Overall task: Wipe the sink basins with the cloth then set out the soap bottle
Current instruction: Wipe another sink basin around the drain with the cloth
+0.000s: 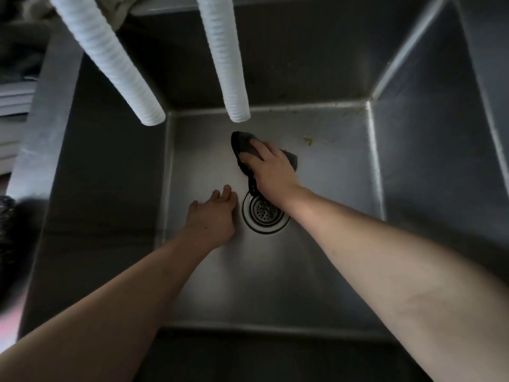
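Head view, straight down into deep square stainless-steel sink basin [316,285].

Right hand [271,172]: palm down, fingers spread and pressed flat onto dark grey crumpled cloth [243,146], pinning it against basin floor rather than pinching it. Cloth at roughly 12 o'clock from round perforated metal drain strainer [264,213], trailing edge touching strainer rim.

Left hand [212,216]: empty, fingers loosely together and slightly curled, resting on or just above floor at 9 o'clock from strainer; contact not resolvable. Probably bracing.

Small yellowish residue spot [308,140] on floor at 3 o'clock from cloth, near but apart. More flecks along back seam [344,107], toward 1 o'clock. Not yet wiped.

Two white ribbed flexible hoses [234,78] hanging over basin at 11–12 o'clock, ends well above floor.

Handling judgement, cloth: soft, limp, light, likely damp; conforms to flat steel, bunches under sideways drag. Best held under flat palm with fingertips anchoring leading edge; for corners and seams, gather into wad and pinch. Loose tail near strainer could snag on it.

Steel floor smooth, probably slick when wet; even downward pressure needed.

Soap bottle: not in view. Only one basin fully visible. Stage judged: wiping under way, early to middle.
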### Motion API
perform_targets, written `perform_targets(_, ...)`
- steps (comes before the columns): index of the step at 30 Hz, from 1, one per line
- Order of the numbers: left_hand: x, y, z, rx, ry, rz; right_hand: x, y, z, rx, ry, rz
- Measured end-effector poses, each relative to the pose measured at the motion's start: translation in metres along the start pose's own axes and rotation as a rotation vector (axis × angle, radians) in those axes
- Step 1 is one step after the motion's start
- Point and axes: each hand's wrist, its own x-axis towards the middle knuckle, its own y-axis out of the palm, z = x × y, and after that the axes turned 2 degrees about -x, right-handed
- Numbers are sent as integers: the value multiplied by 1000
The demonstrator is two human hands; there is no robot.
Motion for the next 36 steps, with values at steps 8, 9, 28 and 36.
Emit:
perform_targets(8, 3, 3, 1, -6, -25, 17, 16, -24, -28, -109, 98, -86)
perform_targets(9, 3, 1, 1, -4, -24, 21, 14, -28, -37, -123, 147, -127)
perform_targets(28, -1, -2, -2, 40, -15, 10, 74, -33, -9, -256, -26, 50)
perform_targets(36, -2, -12, 4, -5, -20, 58, 27, -54, -72, -283, 260, -175)
